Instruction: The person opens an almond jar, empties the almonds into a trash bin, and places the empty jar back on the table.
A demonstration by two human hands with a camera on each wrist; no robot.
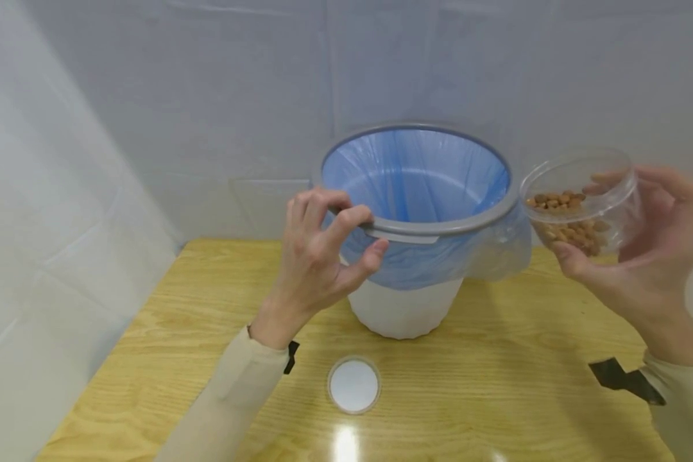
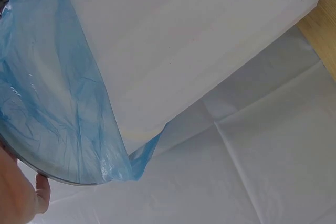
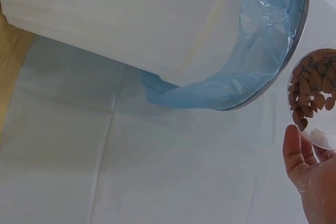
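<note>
A white bin (image 1: 404, 308) with a grey rim (image 1: 427, 226) and a blue bag liner (image 1: 416, 173) stands at the back of the wooden table. My left hand (image 1: 323, 250) grips the near left of the rim, fingers curled over the top and thumb under it against the bag. The left wrist view shows the bin's wall (image 2: 184, 40), the bag's overhang (image 2: 52, 103) and my thumb (image 2: 39, 192). My right hand (image 1: 641, 256) holds a clear round tub (image 1: 580, 199) of almonds (image 1: 572, 234), tilted beside the rim's right side. The right wrist view shows the tub (image 3: 315, 93) and the bin (image 3: 115, 19).
A round white lid (image 1: 353, 385) lies flat on the table (image 1: 496, 398) in front of the bin. White sheeting (image 1: 92, 192) covers the back wall and the left side. The table's left edge runs close to the sheeting.
</note>
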